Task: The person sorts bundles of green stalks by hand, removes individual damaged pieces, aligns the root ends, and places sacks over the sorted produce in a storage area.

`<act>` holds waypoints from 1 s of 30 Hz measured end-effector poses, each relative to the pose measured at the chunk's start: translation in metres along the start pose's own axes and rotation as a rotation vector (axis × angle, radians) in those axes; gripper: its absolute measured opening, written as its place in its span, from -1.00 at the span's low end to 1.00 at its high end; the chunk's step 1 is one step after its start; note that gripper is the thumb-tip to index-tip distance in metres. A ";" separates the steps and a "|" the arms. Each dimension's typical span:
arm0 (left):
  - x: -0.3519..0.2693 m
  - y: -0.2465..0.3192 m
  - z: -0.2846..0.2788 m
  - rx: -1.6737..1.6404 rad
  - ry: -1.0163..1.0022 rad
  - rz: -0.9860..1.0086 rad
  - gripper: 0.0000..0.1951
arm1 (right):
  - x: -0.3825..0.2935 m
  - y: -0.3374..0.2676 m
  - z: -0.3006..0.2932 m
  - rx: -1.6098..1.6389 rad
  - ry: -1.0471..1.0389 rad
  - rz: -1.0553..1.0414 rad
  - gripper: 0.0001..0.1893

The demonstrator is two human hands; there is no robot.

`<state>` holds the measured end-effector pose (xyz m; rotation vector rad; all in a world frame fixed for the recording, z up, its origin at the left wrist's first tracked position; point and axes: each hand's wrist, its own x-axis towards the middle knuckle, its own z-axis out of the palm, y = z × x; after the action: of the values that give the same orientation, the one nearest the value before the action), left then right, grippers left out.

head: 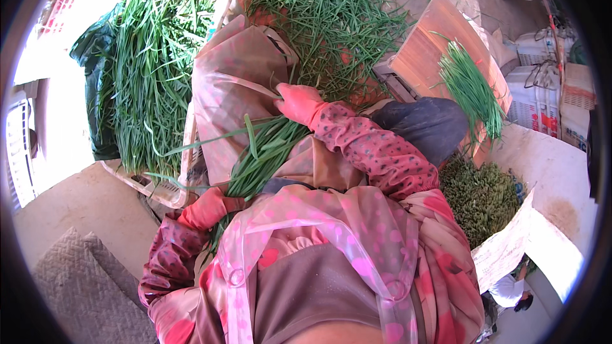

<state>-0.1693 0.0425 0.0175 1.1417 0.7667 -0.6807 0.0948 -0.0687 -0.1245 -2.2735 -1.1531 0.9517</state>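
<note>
A bundle of long green garlic chives [267, 153] lies across my lap over a translucent dotted plastic apron [229, 100]. My left hand [205, 208], in a coral rubber glove, is closed round the lower end of the bundle. Above the bundle's other end is my right hand [299, 105], gloved alike; its fingertips pinch a thin pale strand or a fold of the apron, which I cannot tell apart. A white plastic crate [179, 198] heaped with chives [153, 76] stands at the left. On a slanted wooden board [420, 52] at the right rests a bunch of chives [471, 86].
Loose chives [325, 14] cover the floor ahead. Packed chives [483, 200] stand at the right beside a cardboard sheet [502, 248]. Baskets [533, 95] line the far right. A quilted mat [91, 286] lies lower left. Another person [507, 291] is at lower right.
</note>
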 end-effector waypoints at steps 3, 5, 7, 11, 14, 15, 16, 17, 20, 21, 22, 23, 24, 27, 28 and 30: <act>-0.013 -0.002 0.011 -0.282 -0.003 0.022 -0.58 | 0.016 0.041 0.003 -0.041 0.168 0.019 -0.65; -0.012 -0.018 0.003 -0.301 -0.065 -0.009 -0.55 | 0.022 0.051 -0.007 -0.022 0.205 -0.080 -0.67; -0.011 -0.021 0.001 -0.260 -0.042 0.051 -0.56 | 0.029 0.058 -0.027 -0.145 0.148 -0.065 -0.66; -0.016 0.006 -0.001 0.169 -0.011 0.124 -0.63 | 0.028 0.056 -0.108 -0.363 -0.064 0.144 -0.33; -0.017 0.046 0.007 0.591 0.037 0.101 -0.67 | 0.009 -0.033 -0.113 -0.034 0.141 -0.432 -0.33; -0.015 0.055 0.007 0.731 0.038 0.081 -0.67 | 0.004 -0.059 -0.101 0.245 -0.080 -0.598 -0.35; -0.016 0.072 0.013 0.882 0.066 0.009 -0.65 | -0.006 -0.079 -0.083 0.480 -0.345 -0.618 -0.33; -0.018 0.070 0.014 0.891 0.069 0.009 -0.65 | -0.010 -0.085 -0.064 0.553 -0.564 -0.675 -0.34; -0.025 0.069 -0.007 0.388 0.036 0.066 -0.66 | -0.014 -0.035 -0.036 0.394 -0.969 -0.140 -0.33; -0.026 0.062 -0.017 0.390 0.030 0.057 -0.66 | -0.018 -0.013 -0.035 0.272 -0.945 0.072 -0.32; -0.021 0.048 -0.028 0.309 0.019 0.031 -0.67 | -0.028 0.010 -0.042 0.403 -0.912 0.083 -0.36; -0.023 0.031 -0.037 0.163 0.003 -0.053 -0.68 | -0.037 0.027 -0.047 0.531 -0.898 0.069 -0.40; -0.018 0.014 -0.049 0.026 -0.019 -0.137 -0.70 | -0.045 0.043 -0.059 0.645 -0.894 0.052 -0.42; -0.007 -0.011 -0.041 -0.065 0.105 -0.086 -0.73 | -0.062 0.058 -0.086 0.791 -0.897 0.087 -0.46; -0.003 -0.012 -0.040 -0.210 0.093 -0.161 -0.76 | -0.066 0.060 -0.093 0.827 -0.889 0.096 -0.47; 0.000 -0.005 -0.037 -0.154 0.102 -0.176 -0.78 | -0.070 0.061 -0.101 0.879 -0.864 0.115 -0.49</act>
<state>-0.1802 0.0763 0.0068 0.9818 0.9981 -0.7012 0.1718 -0.1672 -0.0672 -1.2178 -0.6235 2.0799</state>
